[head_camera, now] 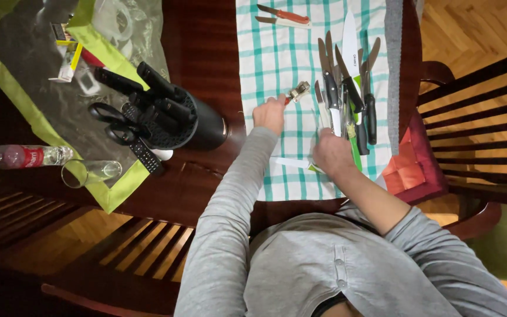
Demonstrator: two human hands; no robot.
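Observation:
My left hand (269, 114) grips a small metal tool with a red part (296, 92) over the green-and-white checked cloth (283, 53). My right hand (333, 154) rests on the cloth at the near ends of several knives (347, 94), which lie side by side with dark, white and green handles. Whether its fingers hold one of them is hidden. A white-handled knife (291, 162) lies flat between my two hands. Both arms wear grey sleeves.
A round black knife block (180, 117) with scissors and dark handles stands left of the cloth. Two small knives (283, 17) lie at the cloth's far end. A bottle (22, 157) and a glass (89, 172) lie on a green-edged mat. Wooden chairs flank the table.

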